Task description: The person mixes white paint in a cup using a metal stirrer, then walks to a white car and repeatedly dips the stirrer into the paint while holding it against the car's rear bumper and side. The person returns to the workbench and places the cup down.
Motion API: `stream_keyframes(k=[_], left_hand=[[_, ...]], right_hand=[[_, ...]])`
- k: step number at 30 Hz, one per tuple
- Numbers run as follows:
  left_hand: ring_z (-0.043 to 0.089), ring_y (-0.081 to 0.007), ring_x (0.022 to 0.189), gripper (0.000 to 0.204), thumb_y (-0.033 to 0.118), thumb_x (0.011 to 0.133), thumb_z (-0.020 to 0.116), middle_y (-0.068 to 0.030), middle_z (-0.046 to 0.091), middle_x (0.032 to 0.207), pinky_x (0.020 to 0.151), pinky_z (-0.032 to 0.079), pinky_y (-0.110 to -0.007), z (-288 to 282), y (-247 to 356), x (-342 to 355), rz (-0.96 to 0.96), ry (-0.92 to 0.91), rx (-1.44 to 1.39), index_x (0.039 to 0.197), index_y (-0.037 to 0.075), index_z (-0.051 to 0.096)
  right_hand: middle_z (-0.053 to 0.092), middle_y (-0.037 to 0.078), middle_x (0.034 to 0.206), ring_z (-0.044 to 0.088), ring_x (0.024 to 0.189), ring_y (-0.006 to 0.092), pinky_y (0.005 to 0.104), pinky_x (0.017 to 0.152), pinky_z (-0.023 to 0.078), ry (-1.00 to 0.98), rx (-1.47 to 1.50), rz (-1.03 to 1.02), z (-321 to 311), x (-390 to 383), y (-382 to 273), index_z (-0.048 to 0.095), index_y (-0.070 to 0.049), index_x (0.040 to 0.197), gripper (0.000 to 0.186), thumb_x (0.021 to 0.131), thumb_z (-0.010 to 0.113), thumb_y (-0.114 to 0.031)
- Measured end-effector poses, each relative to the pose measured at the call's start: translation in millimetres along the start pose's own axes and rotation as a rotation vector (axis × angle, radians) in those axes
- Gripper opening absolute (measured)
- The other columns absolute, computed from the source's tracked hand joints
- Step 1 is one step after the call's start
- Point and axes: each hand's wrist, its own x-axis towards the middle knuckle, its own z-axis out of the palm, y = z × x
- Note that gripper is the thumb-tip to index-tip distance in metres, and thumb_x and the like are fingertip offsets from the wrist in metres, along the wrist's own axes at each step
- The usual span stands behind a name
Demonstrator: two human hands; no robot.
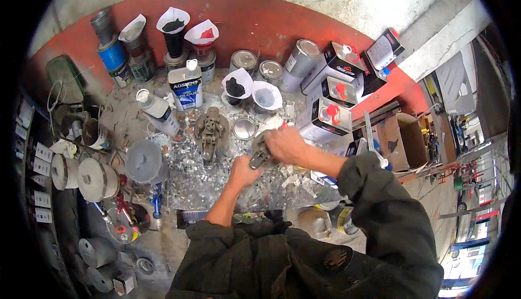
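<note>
Looking in remotely, I've got a grubby grey-brown part point(262, 156) with a darker, slotted-looking lower end, partly hidden by fingers. It's over the middle of the paint-spattered counter point(190, 185); can't tell if it's touching. My right grip point(288, 146) is curled closed on its upper end; left grip point(246, 172) sits right at the lower end, can't tell how closed. A similar-looking casting point(211, 131) lies to its left.
</note>
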Motion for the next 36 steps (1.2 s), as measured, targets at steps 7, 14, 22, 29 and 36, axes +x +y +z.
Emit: stream_keyframes(k=[7, 14, 22, 29, 36], left_hand=[[0.068, -0.0327, 0.074, 0.031, 0.019, 0.066, 0.075, -0.0189, 0.07, 0.077, 0.071, 0.053, -0.041, -3, -1, 1, 0.01, -0.033, 0.049, 0.089, 0.0, 0.071], [0.064, -0.0222, 0.06, 0.027, 0.016, 0.066, 0.074, -0.0149, 0.067, 0.068, 0.063, 0.051, -0.037, -4, -2, 3, 0.064, -0.038, 0.047, 0.084, -0.003, 0.069], [0.069, -0.0337, 0.075, 0.032, 0.02, 0.065, 0.076, -0.0212, 0.07, 0.079, 0.072, 0.053, -0.042, -6, 15, 1, -0.019, -0.071, 0.082, 0.089, -0.001, 0.07], [0.069, -0.0376, 0.076, 0.036, 0.022, 0.065, 0.076, -0.0215, 0.07, 0.081, 0.072, 0.054, -0.043, 1, -3, 7, -0.042, -0.087, 0.076, 0.092, -0.001, 0.071], [0.068, -0.0416, 0.08, 0.033, 0.024, 0.066, 0.076, -0.0253, 0.068, 0.08, 0.072, 0.054, -0.046, -4, 6, 3, -0.001, -0.051, 0.089, 0.087, -0.001, 0.071]], right_hand=[[0.066, 0.016, 0.068, 0.069, 0.066, 0.0331, 0.0457, 0.057, 0.052, -0.072, 0.022, 0.07, -8, -27, -11, 0.062, -0.003, 0.078, 0.016, 0.081, 0.058, -0.018], [0.066, 0.017, 0.073, 0.069, 0.071, 0.0338, 0.0451, 0.057, 0.053, -0.103, -0.01, 0.084, -12, -24, 6, 0.06, -0.001, 0.082, 0.016, 0.08, 0.059, -0.017], [0.069, 0.015, 0.073, 0.069, 0.063, 0.03, 0.0424, 0.056, 0.053, -0.035, -0.076, 0.064, -3, -6, 18, 0.065, -0.005, 0.079, 0.015, 0.08, 0.061, -0.019], [0.068, 0.014, 0.072, 0.069, 0.068, 0.0296, 0.0425, 0.058, 0.051, -0.037, -0.078, -0.019, -4, -10, -4, 0.067, -0.006, 0.08, 0.016, 0.083, 0.057, -0.018], [0.067, 0.016, 0.074, 0.068, 0.064, 0.0331, 0.0457, 0.057, 0.051, -0.126, -0.015, 0.101, -15, -39, 0, 0.063, -0.003, 0.082, 0.013, 0.082, 0.055, -0.015]])
